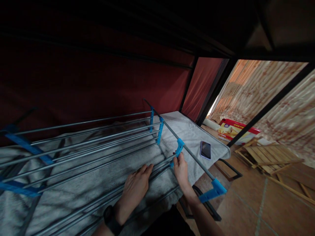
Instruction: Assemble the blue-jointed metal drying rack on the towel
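Note:
A metal drying rack [81, 144] with grey rods and blue plastic connectors lies across a bed covered by a grey blanket [189, 131]. My left hand [136, 185] rests on the near rods with its fingers stretched out over them; a black watch sits on its wrist. My right hand [180, 167] is closed around a blue connector [177, 150] at the rack's right end. Another blue connector [213, 190] sticks out past the bed's edge on the same side rod.
A phone [205, 149] lies face up on the blanket near the bed's corner. Dark bunk frame posts stand at the right. Beyond, on the tiled floor, are a red and yellow box [233, 128] and a folded wooden rack [268, 155].

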A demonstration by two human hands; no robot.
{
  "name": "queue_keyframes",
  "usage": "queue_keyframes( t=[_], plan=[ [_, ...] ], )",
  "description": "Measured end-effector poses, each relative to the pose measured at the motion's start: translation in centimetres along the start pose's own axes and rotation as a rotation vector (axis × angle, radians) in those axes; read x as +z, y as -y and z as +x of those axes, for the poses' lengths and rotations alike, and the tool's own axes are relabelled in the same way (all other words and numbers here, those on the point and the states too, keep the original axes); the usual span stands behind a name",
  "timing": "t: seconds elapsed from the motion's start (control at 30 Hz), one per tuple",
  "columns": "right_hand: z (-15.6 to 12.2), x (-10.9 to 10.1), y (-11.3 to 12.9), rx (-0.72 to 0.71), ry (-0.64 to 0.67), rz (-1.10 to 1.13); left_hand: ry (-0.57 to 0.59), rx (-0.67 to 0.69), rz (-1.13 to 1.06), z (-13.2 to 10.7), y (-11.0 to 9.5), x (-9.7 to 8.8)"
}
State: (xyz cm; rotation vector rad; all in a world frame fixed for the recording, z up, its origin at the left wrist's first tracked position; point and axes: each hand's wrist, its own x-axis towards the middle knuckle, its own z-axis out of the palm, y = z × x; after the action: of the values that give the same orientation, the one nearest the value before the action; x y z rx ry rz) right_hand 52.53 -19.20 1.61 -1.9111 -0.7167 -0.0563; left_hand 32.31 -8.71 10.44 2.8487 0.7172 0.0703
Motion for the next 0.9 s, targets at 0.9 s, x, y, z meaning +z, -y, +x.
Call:
queue_keyframes(
  t=[0.9],
  plan=[
    [0.1,-2.8,0.4,0.059,0.114,0.165,-1.554,-0.964,-0.418,-22.5,11.4,3.7]
  ],
)
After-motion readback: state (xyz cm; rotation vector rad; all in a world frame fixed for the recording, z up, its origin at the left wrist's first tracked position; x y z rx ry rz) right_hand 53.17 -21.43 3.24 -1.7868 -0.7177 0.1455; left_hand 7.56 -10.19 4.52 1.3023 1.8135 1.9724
